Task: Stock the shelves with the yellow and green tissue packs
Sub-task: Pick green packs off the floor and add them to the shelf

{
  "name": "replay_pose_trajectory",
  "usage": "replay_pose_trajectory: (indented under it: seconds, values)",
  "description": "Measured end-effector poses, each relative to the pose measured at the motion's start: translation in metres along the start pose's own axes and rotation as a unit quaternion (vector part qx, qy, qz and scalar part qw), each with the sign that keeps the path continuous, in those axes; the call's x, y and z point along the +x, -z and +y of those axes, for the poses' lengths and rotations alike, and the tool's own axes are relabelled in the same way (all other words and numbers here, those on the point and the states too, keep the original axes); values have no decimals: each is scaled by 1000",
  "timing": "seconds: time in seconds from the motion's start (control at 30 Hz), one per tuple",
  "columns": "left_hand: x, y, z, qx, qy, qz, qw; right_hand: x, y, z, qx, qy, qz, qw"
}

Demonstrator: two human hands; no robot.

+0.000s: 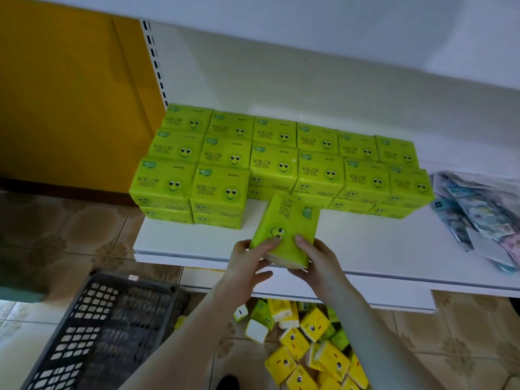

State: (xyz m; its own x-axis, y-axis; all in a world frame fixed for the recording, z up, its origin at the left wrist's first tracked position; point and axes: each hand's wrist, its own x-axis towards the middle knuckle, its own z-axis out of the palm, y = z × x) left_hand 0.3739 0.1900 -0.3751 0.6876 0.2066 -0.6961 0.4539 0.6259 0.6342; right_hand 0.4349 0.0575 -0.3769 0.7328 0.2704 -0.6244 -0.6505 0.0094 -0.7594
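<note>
Head view: the left hand [249, 263] and right hand [315, 258] both clasp the near end of a green tissue pack [287, 220], thumbs on top and fingers curled underneath. It sits tilted at the white shelf's [365, 243] front edge, apparently aimed at the gap beside the stacked green packs [219, 190]. Yellow packs [309, 347] lie on the floor below, beside a black crate [112, 327].

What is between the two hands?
A green pack, its near end held by the left hand and the right hand. The head view shows it.
</note>
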Motion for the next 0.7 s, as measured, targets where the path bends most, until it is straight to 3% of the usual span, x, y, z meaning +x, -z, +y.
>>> replay_pose_trajectory:
  seconds: [0.2,0.33,0.43,0.57,0.7]
  values:
    - [8,6,8,39,2,-39,998,4,14,-12,-43,-12,-29,999]
    - [27,-8,-3,-67,17,23,997,13,14,-4,-44,-11,100,994]
    - [45,-17,-11,-114,58,86,988,24,8,11,-74,-42,124,989]
    - [60,-16,-14,-9,106,73,992,45,-5,17,-76,-40,108,990]
    - [72,-6,-6,93,89,69,989,71,-13,16,-107,-12,110,988]
